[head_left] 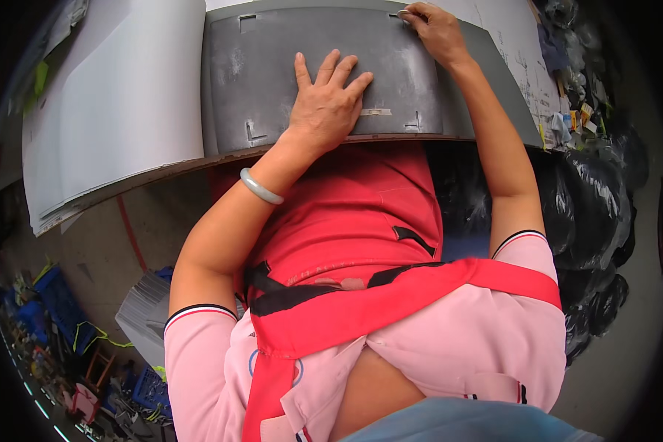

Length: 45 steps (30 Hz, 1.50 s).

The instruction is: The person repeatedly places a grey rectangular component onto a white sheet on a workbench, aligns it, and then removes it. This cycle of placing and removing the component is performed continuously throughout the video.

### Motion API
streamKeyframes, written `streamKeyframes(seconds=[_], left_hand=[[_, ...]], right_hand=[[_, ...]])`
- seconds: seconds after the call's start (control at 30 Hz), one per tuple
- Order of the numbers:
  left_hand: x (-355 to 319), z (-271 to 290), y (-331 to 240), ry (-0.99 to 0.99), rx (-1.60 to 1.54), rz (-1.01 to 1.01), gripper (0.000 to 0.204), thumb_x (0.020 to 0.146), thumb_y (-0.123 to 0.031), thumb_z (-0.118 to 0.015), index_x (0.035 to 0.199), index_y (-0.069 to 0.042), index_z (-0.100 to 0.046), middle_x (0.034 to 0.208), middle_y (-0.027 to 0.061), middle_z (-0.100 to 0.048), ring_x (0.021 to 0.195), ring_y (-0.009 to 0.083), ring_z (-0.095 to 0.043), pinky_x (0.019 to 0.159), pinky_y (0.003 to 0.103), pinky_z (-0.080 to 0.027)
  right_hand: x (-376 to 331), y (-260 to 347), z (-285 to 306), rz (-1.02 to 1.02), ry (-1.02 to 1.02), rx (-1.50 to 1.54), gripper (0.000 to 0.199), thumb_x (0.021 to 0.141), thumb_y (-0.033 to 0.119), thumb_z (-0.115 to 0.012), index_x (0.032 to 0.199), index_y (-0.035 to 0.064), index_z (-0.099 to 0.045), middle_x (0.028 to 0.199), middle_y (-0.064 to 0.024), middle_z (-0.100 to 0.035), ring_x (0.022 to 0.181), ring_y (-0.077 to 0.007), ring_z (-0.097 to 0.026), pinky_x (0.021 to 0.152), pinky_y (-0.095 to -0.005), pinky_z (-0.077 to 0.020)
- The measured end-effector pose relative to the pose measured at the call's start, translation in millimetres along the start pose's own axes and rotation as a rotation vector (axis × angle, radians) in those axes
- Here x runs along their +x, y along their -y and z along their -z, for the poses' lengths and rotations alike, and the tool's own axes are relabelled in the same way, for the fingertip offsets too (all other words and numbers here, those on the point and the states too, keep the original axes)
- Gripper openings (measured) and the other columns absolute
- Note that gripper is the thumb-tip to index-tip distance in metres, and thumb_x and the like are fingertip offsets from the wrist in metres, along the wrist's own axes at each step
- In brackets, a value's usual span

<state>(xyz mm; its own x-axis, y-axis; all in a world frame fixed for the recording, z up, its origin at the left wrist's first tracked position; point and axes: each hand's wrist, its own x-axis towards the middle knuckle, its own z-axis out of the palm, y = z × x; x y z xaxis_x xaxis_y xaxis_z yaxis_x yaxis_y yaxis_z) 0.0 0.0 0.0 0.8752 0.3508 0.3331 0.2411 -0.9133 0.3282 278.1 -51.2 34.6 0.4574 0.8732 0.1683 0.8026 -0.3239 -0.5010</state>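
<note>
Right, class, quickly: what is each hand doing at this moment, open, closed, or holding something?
Left hand: open, fingers spread, palm flat on the grey sheet.
Right hand: fingers curled at the grey sheet's far edge; whether it grips cannot be told.

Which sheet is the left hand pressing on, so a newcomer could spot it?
On the table, find the grey sheet under the left hand; the right hand grips its far edge. Unlike the plain white sheets on its left, it is dark grey with small cut slots.
</note>
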Motion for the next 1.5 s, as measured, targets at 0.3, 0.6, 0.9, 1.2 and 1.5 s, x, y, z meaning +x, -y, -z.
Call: streamKeyframes(seconds=[0.3, 0.6, 0.9, 1.2, 1.5], left_hand=[[11, 2, 18, -0.047, 0.013, -0.02, 0.036, 0.095, -0.019, -0.064, 0.131, -0.02, -0.066, 0.142, 0.0081, -0.056, 0.142, 0.0326, -0.045, 0.113, 0.075, -0.024], [12, -1, 18, -0.053, 0.015, -0.023, 0.037, 0.095, -0.02, -0.064, 0.132, -0.02, -0.066, 0.143, 0.0073, -0.056, 0.142, 0.032, -0.045, 0.113, 0.075, -0.024], [13, -3, 17, -0.056, 0.031, -0.032, 0.037, 0.094, -0.023, -0.065, 0.131, -0.02, -0.066, 0.143, 0.0077, -0.055, 0.142, 0.0316, -0.045, 0.113, 0.074, -0.022], [10, -7, 19, -0.09, -0.043, -0.021, 0.033, 0.092, -0.021, -0.066, 0.124, -0.015, -0.066, 0.141, 0.0112, -0.049, 0.142, 0.0328, -0.04, 0.112, 0.079, -0.022], [10, -9, 22, -0.123, -0.053, -0.016, 0.036, 0.09, -0.017, -0.065, 0.126, -0.014, -0.065, 0.14, 0.0121, -0.049, 0.142, 0.0332, -0.038, 0.109, 0.08, -0.024]], right_hand=[[35, -10, -9, 0.036, -0.012, -0.205, 0.017, 0.092, 0.016, -0.068, 0.091, -0.0005, -0.071, 0.087, -0.0188, -0.071, 0.079, -0.0333, -0.069, 0.074, -0.0416, -0.0539], [31, -5, -18, -0.165, -0.119, -0.063, 0.022, 0.092, 0.015, -0.064, 0.105, -0.0021, -0.066, 0.077, -0.0116, -0.07, 0.065, -0.0181, -0.067, 0.06, -0.0341, -0.0544], [55, 45, 7, -0.231, 0.066, 0.174, 0.02, 0.095, 0.016, -0.064, 0.104, -0.0008, -0.069, 0.076, -0.0087, -0.071, 0.071, -0.0151, -0.069, 0.064, -0.0325, -0.0555], [95, 163, -100, 0.381, 0.161, 0.111, 0.023, 0.097, 0.019, -0.066, 0.101, -0.0025, -0.072, 0.095, -0.0239, -0.073, 0.09, -0.0387, -0.071, 0.083, -0.0443, -0.0553], [108, 189, -124, 0.412, 0.212, -0.128, 0.024, 0.099, 0.019, -0.062, 0.098, -0.0027, -0.071, 0.094, -0.0259, -0.071, 0.091, -0.0452, -0.068, 0.084, -0.0484, -0.0539]])
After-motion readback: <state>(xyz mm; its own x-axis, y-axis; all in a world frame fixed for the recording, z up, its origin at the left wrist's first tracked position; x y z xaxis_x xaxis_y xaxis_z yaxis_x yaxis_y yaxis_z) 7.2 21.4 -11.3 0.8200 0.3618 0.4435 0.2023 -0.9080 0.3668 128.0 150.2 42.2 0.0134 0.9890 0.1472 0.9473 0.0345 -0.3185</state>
